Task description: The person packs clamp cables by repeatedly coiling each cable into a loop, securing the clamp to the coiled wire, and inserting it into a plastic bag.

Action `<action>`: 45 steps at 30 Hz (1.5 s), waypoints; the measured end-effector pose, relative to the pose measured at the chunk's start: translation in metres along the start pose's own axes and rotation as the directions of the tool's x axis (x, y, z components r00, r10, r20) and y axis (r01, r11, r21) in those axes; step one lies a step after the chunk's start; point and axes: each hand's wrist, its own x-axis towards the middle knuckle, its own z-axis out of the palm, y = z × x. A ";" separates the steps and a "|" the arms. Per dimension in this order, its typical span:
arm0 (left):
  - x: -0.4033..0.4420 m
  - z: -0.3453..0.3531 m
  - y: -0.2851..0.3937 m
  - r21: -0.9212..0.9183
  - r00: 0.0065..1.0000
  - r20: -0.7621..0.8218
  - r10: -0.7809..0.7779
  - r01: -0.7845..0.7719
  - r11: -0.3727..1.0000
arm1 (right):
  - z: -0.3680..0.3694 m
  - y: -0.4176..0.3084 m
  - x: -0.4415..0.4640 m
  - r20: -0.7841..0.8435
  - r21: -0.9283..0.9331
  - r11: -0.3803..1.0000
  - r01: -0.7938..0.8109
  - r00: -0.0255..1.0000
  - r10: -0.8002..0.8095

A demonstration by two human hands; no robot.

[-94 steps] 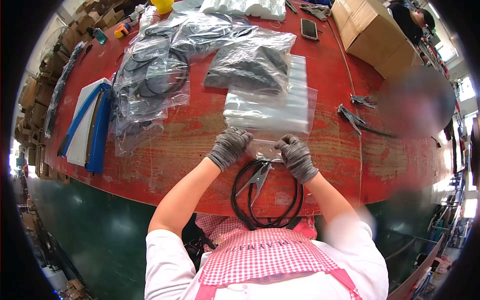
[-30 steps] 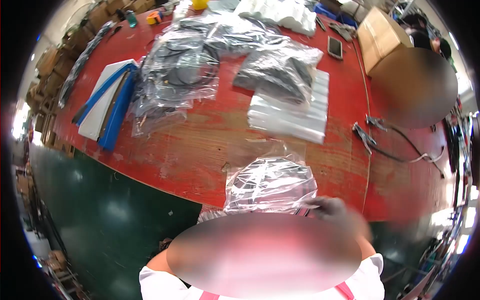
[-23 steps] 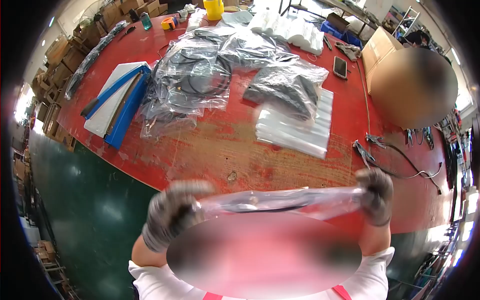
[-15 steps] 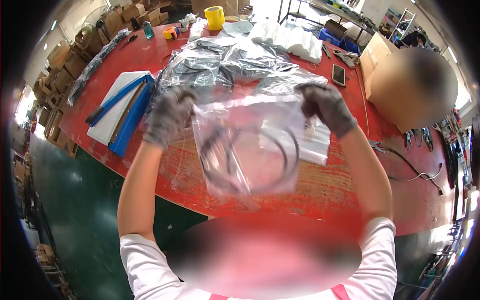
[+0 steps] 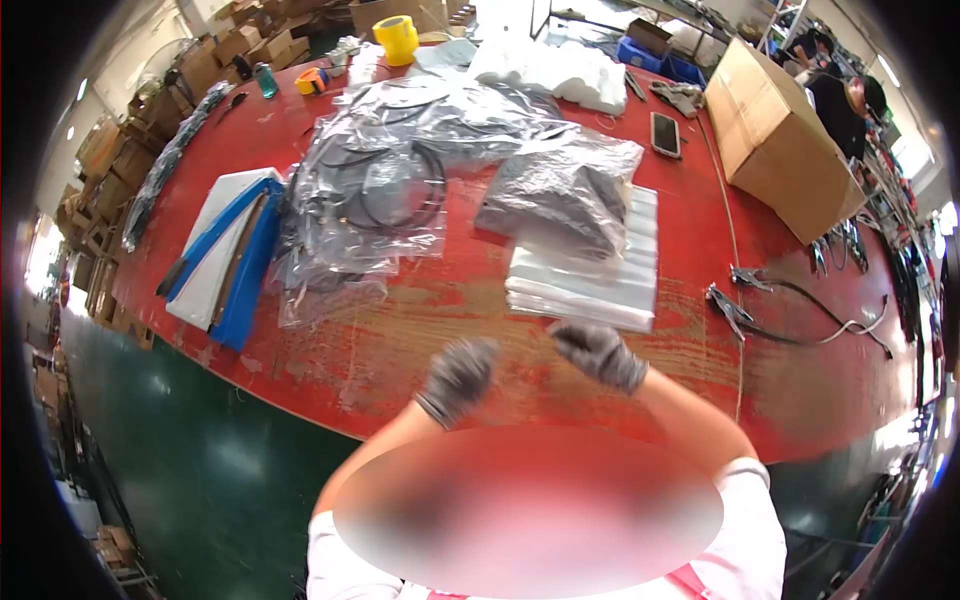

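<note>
Bagged cables [image 5: 380, 195] were seemingly finished; flat bags [image 5: 592, 285] were left.
The cables were piled leftward on the tabletop [image 5: 430, 310]; the left hand [image 5: 460, 378] was blurred, its fingers' state could not be told; the right hand [image 5: 598, 356] was held near the flat bags, its fingers likewise unclear.

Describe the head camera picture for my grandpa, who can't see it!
A person's gloved left hand, blurred, and gloved right hand are over a worn red table, the right one near a stack of clear plastic bags. Farther back lie bagged black cables, and a cardboard box sits to the right.
</note>
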 end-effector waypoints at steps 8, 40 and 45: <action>-0.019 0.030 0.123 -0.460 0.860 -0.451 0.240 -0.454 0.763 | -0.094 0.034 -0.138 -0.433 -0.701 0.636 -0.322 0.901 -0.021; -0.013 -0.027 0.090 -0.549 0.988 -0.047 0.146 -0.148 0.823 | -0.062 -0.038 -0.133 0.078 -0.567 0.810 -0.153 0.968 0.237; -0.014 -0.047 0.099 -0.927 0.884 0.199 0.422 0.030 0.375 | -0.032 -0.074 -0.100 0.007 -0.580 0.815 -0.008 1.000 0.015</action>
